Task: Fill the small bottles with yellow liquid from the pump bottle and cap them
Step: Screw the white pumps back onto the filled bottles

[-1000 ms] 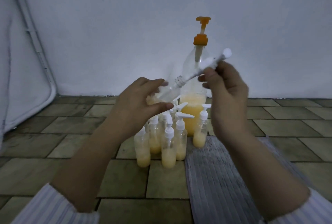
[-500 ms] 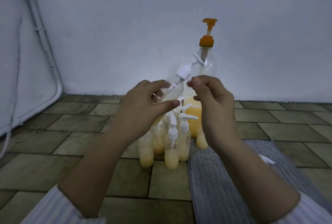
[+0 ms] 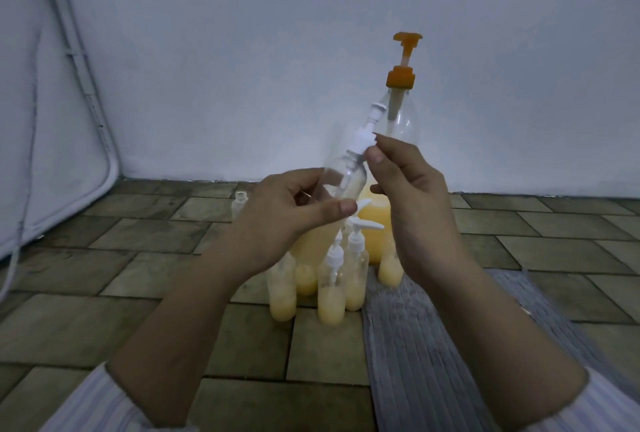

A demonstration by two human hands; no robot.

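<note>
My left hand grips a small clear bottle, tilted up to the right, partly filled with yellow liquid. My right hand pinches the white pump cap sitting on that bottle's neck. Behind them stands the large pump bottle with an orange pump head and yellow liquid low inside. Below my hands, several small capped bottles with yellow liquid stand on the floor.
An uncapped small bottle stands behind my left hand. A grey ribbed mat lies on the stone tile floor under my right forearm. A white wall is close behind, and a white frame with a cable leans at the left.
The white pump cap, held apart in my right hand a second ago, now sits on the held bottle's neck. The bottle has tilted more upright and my right fingers pinch the cap's collar.
</note>
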